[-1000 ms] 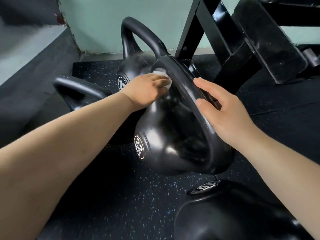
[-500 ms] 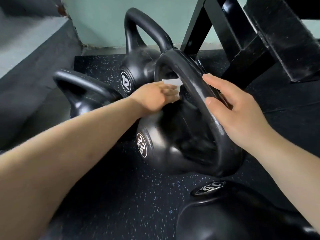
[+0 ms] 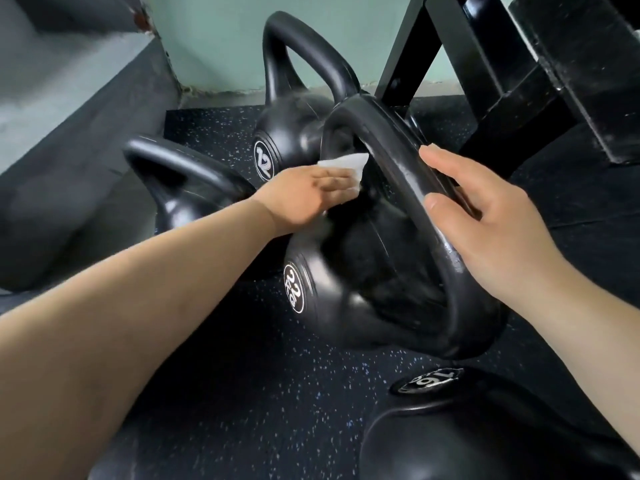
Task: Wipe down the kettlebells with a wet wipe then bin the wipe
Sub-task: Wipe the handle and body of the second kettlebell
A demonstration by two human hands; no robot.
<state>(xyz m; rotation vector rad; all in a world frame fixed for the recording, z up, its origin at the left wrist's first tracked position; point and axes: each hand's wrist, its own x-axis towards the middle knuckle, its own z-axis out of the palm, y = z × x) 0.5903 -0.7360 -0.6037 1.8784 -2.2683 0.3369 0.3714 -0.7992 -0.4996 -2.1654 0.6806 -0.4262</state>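
A big black kettlebell marked 22 (image 3: pixel 349 306) stands in the middle of the speckled floor, its thick handle (image 3: pixel 408 188) arching toward me. My left hand (image 3: pixel 308 199) holds a white wet wipe (image 3: pixel 346 164) against the left inner side of that handle. My right hand (image 3: pixel 491 216) rests on the handle's right side, thumb on the near face and fingers over the far face. Behind stands a kettlebell marked 12 (image 3: pixel 294 133), at the left another one (image 3: pixel 187 188), and at the bottom right one marked 16 (image 3: pixel 485 438).
A black metal rack frame (image 3: pixel 519 81) rises at the back right. A grey ledge (image 3: pixel 69 109) and a pale green wall (image 3: pixel 225 39) close off the left and back. Black speckled rubber floor (image 3: pixel 242 393) lies in front of the kettlebells.
My left hand has slid with the wipe from the top of the handle down its left inner side. My right hand keeps its place on the handle.
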